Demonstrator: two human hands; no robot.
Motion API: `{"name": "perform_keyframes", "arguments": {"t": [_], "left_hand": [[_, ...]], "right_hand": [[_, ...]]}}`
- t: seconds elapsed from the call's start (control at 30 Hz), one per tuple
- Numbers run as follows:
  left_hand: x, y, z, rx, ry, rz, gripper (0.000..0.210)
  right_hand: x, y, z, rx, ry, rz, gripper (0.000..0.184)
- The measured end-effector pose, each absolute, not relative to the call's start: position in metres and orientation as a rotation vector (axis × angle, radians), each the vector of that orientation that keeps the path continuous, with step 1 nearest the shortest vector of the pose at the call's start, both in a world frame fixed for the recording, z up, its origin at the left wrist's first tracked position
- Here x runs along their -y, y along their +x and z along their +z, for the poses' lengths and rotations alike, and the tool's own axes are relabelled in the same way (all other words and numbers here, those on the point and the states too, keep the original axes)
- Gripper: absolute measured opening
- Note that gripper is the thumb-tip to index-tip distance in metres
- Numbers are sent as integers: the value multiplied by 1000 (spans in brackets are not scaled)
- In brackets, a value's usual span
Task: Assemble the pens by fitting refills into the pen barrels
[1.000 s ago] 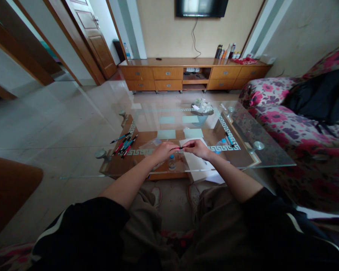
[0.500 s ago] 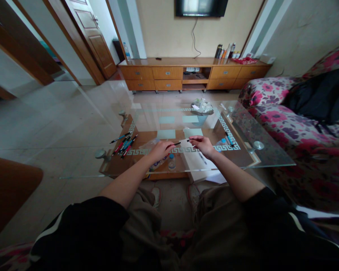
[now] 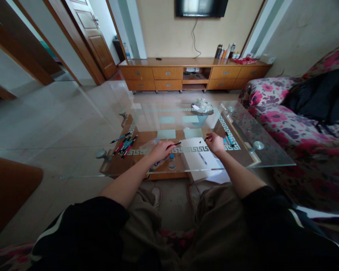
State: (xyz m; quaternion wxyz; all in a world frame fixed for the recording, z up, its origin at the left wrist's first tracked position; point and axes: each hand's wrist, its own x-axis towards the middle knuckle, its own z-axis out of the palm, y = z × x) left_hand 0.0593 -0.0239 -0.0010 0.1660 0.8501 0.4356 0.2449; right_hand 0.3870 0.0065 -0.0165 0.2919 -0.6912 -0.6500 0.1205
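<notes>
From my end I take the white paper under the glass table as my landmark. Just off its left edge I have the left hand nearly closed, thumb and fingers pinching a red-and-black pen whose dark end points toward the paper. By the paper's far right corner the right hand is drawn into a small pinch, a short dark piece showing at its fingertips (too small for me to say which part it is). Between the hands, over the paper's far side, sits a tiny black bit, touching neither. I judge the step in hand to be handling a pen in separate parts; a next move would call for a steady left grip and a fine, careful right pinch, since such bits could easily roll away. Well left of the paper lies a pile of pens; over the paper is another pen.
</notes>
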Motion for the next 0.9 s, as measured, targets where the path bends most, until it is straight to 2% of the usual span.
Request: {"name": "perform_keyframes", "arguments": {"t": [0.57,0.77,0.9], "left_hand": [[24,59,-2,-1221,2412,702,33],[24,59,-2,-1234,2414,714,32],[24,60,-2,-1225,2430,725,30]], "right_hand": [[-4,383,-21,1864,-1948,284,39],[1,379,-11,1811,-1928,255,53],[8,364,11,1845,-1685,99,41]]}}
